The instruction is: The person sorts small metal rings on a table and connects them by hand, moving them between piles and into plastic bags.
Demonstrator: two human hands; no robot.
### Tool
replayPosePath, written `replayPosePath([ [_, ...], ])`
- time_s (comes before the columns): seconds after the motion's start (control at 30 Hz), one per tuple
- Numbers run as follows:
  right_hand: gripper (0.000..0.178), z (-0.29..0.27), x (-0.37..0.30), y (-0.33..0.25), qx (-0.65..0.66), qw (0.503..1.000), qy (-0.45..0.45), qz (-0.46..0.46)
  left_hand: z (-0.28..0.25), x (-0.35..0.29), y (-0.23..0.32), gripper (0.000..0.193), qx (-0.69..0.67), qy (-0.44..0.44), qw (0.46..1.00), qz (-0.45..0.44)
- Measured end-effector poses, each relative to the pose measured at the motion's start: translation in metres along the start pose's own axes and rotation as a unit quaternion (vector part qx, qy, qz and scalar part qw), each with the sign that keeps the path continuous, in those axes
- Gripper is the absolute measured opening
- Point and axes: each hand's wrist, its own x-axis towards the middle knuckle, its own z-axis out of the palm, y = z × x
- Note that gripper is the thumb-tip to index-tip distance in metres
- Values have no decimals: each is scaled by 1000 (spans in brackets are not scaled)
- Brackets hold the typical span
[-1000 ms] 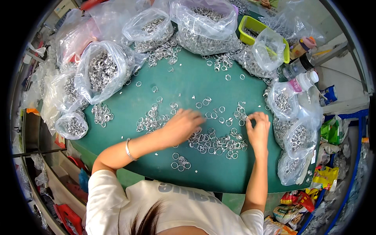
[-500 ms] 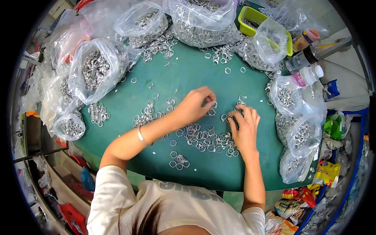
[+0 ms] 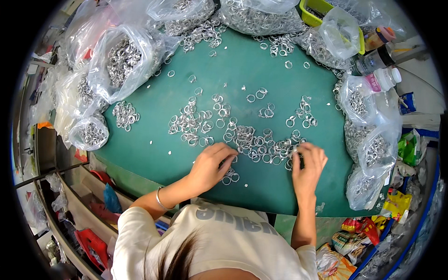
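Observation:
Silver-coloured metal rings lie in a loose heap in the middle of the green table. My left hand, a bangle on its wrist, is at the heap's near left side. Its fingers are bent toward the thumb, and whatever is between the tips is too small to make out. At the heap's right end is my right hand, its curled fingers and thumb closed on a ring at its edge. A small cluster of rings lies beside my left fingertips, partly hidden by that hand.
Open plastic bags of rings line the table's left, back and right edges. A yellow-green basket and several bottles stand at the back right. More rings lie in small groups, one group beyond my right hand.
My left hand has drawn back toward me from the far side of the heap. My right hand has come nearer too, down to the heap's right end. The view has shifted.

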Motion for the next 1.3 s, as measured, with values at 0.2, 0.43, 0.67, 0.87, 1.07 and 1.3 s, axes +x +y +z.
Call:
replayPosePath([
  [0.2,18,2,11,-19,6,1000,17,10,5,-23,1,22,66,-92,993,40],
  [0.43,16,22,-2,-35,22,994,-49,-93,13,-39,7,32,73,-85,992,63],
  [0.67,17,16,-10,-33,11,999,-20,-50,9,-6,2,33,53,-32,995,80],
  [0.87,9,25,-3,-36,-36,997,-17,-66,17,46,-17,35,207,-71,963,157],
  [1.07,11,17,-15,-18,-52,995,72,43,2,39,-19,35,255,71,959,102],
  [1.3,18,23,-23,-50,-73,994,-50,-60,23,30,0,35,105,-93,973,182],
])
